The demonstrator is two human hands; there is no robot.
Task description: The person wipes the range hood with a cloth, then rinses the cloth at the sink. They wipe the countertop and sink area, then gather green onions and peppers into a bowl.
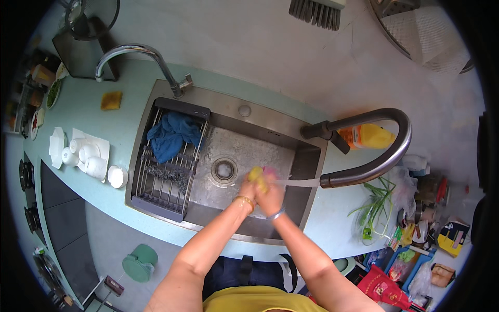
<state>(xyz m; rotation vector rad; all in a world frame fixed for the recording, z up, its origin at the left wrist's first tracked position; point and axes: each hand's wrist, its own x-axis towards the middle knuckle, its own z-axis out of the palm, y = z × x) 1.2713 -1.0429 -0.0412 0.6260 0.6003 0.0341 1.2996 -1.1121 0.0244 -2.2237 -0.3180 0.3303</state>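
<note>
Over the right part of the stainless steel sink (pixel 218 195), my left hand (pixel 247 191) and my right hand (pixel 271 197) are pressed together around a yellow and pink sponge or cloth (pixel 258 177), blurred by motion. Water runs onto my hands from the dark pull-out faucet (pixel 370 171). The fingers partly hide the thing between them, and its exact kind cannot be told. A drain (pixel 224 171) lies left of my hands. A grey drying rack (pixel 160 201) spans the sink's left side, with a crumpled blue cloth (pixel 171 134) and a steel wool scourer (pixel 165 175) on it.
White cups (pixel 95 167) and a yellow-brown sponge (pixel 111 100) sit on the left counter. A chrome faucet (pixel 156 58) arches behind the rack. On the right stand a yellow-orange bottle (pixel 370 135) and green onions (pixel 376 199). A green bucket (pixel 141 263) is on the floor.
</note>
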